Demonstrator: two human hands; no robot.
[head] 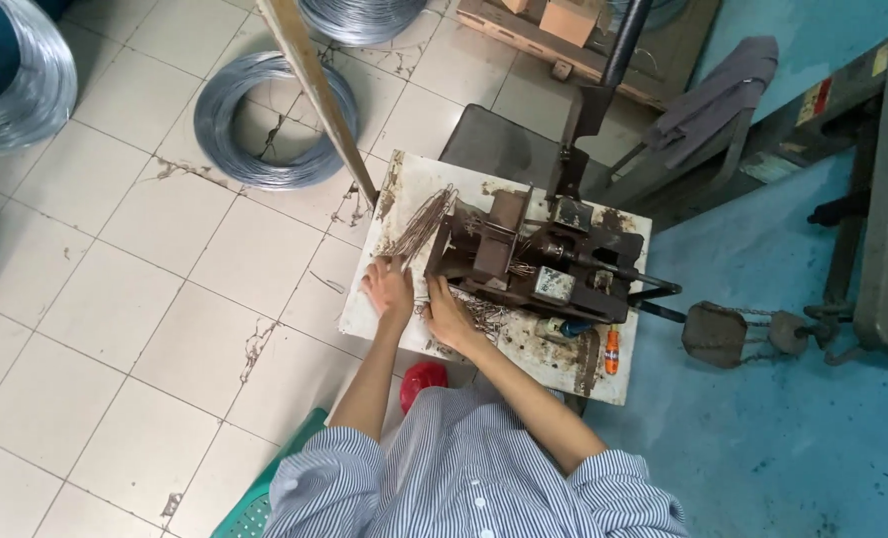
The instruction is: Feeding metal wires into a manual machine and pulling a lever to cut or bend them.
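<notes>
My left hand (388, 289) rests near the left edge of the surface (623, 371), its fingers curled on the lower ends of a bundle of thin wire pieces (422, 224); it looks like a light pinch, though I cannot tell how firmly it is closed. The bundle runs up and to the right from that hand, its long axis slanting toward the far left corner of the surface, and its upper end leans against the left side of the dark metal bending machine (529, 261). My right hand (446, 314) lies just beside the left one, nearer the front edge, palm down and fingers spread loosely on a scatter of short wire pieces (486, 317) at the foot of the machine; it grips nothing that I can see. So the bundle is the left hand's business, while the loose pieces lie directly under and to the right of my right hand.
</notes>
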